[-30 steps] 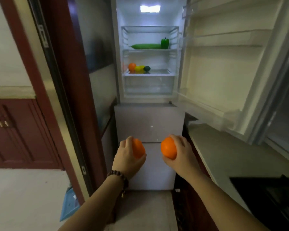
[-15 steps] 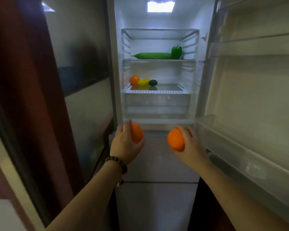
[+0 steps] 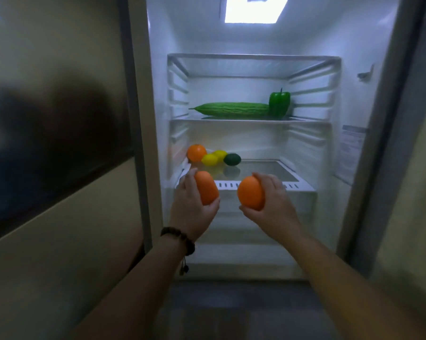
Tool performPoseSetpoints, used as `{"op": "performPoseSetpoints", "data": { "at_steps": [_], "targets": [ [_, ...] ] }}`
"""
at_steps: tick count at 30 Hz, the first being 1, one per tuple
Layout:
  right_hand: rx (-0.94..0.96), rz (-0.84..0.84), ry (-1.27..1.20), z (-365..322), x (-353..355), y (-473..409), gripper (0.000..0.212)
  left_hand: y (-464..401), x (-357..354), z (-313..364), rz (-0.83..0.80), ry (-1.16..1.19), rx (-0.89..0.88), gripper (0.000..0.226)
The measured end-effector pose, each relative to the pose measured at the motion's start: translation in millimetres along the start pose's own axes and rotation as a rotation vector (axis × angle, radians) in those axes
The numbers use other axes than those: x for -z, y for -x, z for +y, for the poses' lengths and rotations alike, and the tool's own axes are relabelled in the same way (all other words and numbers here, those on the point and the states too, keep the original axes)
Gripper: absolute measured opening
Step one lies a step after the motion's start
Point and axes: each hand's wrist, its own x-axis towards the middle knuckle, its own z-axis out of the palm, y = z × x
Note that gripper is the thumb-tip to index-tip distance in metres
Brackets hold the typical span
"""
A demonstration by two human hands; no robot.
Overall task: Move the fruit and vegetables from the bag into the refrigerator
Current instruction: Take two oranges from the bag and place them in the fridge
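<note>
Holding one orange fruit in each of my hands, I face the open refrigerator (image 3: 158, 94). My left hand (image 3: 191, 207) is wrapped around an elongated orange fruit (image 3: 206, 187), fingers behind it and thumb under its lower end; a beaded bracelet (image 3: 179, 239) sits on that wrist. My right hand (image 3: 273, 202) is curled around a rounder orange fruit (image 3: 250, 192), fingers over the top and thumb below. Both fruits sit in the air just in front of the white slotted front edge of the lower shelf (image 3: 256, 185), side by side with a narrow gap between them.

The lower shelf has its load bunched in the back left corner: one orange (image 3: 196, 152), two lemons (image 3: 210, 159) touching each other, and one dark green round fruit (image 3: 232, 159) just right of them. From there to the right wall the glass is bare, so the middle and right of the shelf are open. The shelf above (image 3: 305, 120) carries one long bumpy green gourd (image 3: 231, 109) lying across it and one green bell pepper (image 3: 279, 103) standing upright at its right end, touching it; a strip stays free at either end. The top shelf (image 3: 253, 56) holds nothing I can see. Ribbed side walls bound the compartment left and right, and the ceiling lamp (image 3: 253, 9) is lit.

Count: three orange fruits in all, two lemons, one dark green fruit, one gourd, one pepper.
</note>
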Motion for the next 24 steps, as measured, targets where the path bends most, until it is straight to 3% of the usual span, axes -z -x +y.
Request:
{"op": "performPoseSetpoints", "data": {
  "at_steps": [4,8,12,18,22,24],
  "targets": [
    [0.025,0.000,-0.045,23.6,-28.0,-73.3,0.086,-60.6,-25.0,-22.3,0.043,-0.166,-0.013,0.082],
    [-0.006,-0.022,-0.097,42.8,-60.5,-140.6,0.086,-119.9,-50.4,-41.9,-0.047,-0.306,0.076,0.078],
    [0.082,-0.131,-0.047,60.2,-98.4,-192.4,0.081,-165.1,-79.1,-64.8,-0.149,-0.306,0.115,0.081],
    [0.082,-0.331,0.078,84.1,-136.7,-242.2,0.082,-203.1,-105.1,-91.1,-0.158,-0.327,0.299,0.087],
    [0.070,-0.316,0.065,96.7,-148.2,-254.5,0.082,-209.9,-117.4,-104.1,-0.173,-0.366,0.247,0.074],
    [0.054,-0.314,0.035,101.6,-150.2,-255.4,0.084,-212.2,-120.1,-109.9,-0.167,-0.356,0.258,0.078]
  ]
}}
